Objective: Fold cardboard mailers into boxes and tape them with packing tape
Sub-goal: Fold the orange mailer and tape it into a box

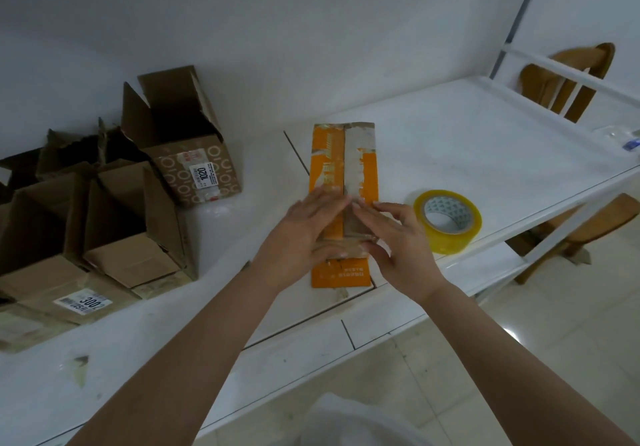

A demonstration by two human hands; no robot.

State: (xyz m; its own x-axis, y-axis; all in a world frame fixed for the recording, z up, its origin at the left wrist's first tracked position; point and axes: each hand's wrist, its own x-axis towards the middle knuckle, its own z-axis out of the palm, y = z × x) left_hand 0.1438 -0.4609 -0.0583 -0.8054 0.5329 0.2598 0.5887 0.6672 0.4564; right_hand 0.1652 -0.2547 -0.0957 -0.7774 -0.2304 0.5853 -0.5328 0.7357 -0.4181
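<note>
Both hands flat, fingers straight: left hand (304,234), right hand (398,241) | pressed orange mailer (343,175) flaps closed on table (485,140) centre, likely awaiting tape | tape roll (446,220) just right | open boxes (114,210) far left

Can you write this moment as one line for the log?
left hand: pressing orange box flaps | right hand: pressing flaps | tape roll: on table, untouched

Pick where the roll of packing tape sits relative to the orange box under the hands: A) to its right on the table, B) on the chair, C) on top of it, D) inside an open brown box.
A: the roll of packing tape lies flat on the white table, right of the orange box, held by no hand.
</note>
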